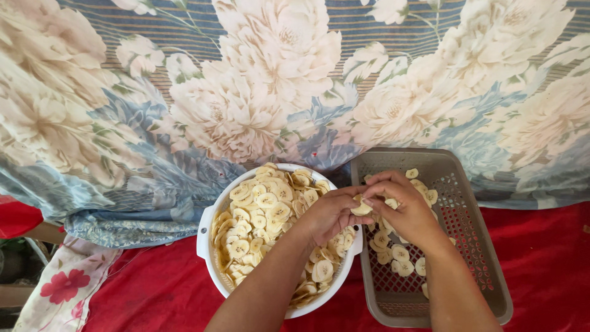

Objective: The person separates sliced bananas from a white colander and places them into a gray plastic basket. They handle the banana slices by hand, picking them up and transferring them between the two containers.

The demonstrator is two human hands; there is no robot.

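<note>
In the head view, the left hand (pixel 329 215) and the right hand (pixel 402 212) are meeting fingertip to fingertip over the gap between two containers. The fingers (pixel 353 198) of the left hand are curling inward and pinching a pale banana slice (pixel 361 209), while the right hand's fingers are pressing together on the same slice from the other side, so both hands are touching it at once.

Directly below and to the left of the fingers, a round white bowl (pixel 204 237) is sitting heaped with banana slices (pixel 261 215); the left wrist is crossing over its right part. Below and to the right of the fingers, a rectangular grey-brown basket (pixel 485 270) with a perforated bottom is lying just beside the bowl, holding a thin scatter of slices (pixel 399 255) under the right hand.

Both containers are resting on a red cloth (pixel 541 246). Beyond the fingers, a large floral cloth (pixel 276 92) in cream and blue is covering the far surface.
</note>
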